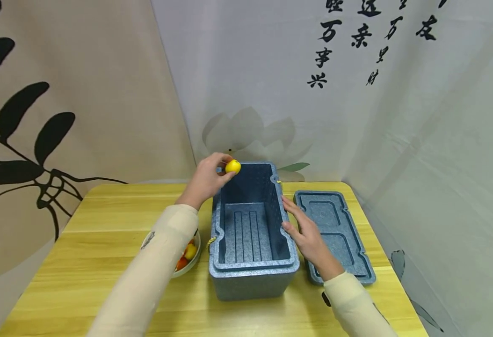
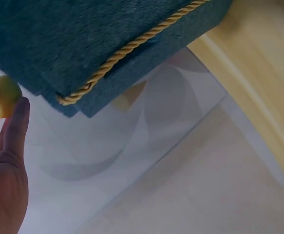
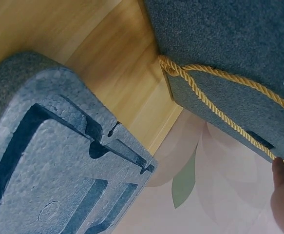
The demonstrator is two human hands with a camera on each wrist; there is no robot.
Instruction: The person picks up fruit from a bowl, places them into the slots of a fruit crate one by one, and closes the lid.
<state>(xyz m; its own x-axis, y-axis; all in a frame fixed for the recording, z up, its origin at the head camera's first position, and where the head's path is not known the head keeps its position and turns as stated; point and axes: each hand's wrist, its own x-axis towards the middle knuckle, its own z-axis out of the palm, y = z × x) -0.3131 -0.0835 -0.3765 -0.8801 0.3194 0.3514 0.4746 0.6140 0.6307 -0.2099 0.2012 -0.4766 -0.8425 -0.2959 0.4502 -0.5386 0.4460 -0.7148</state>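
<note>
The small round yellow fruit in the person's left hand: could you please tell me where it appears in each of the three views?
Head: the small round yellow fruit sits at centre, pinched by the left hand over the far left rim of the open blue foam box.
Left wrist: at the far left edge, at the fingertips.
Right wrist: not in it.
Shared landmark: the box's twisted yellow rope handle.

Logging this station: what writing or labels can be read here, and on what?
"万", "事", "兴": black brush characters in one column on the white backdrop.
Other characters beside them: cut off or too cursive to read.
Foam box, lid, yellow fruit: no label or number visible.
</note>
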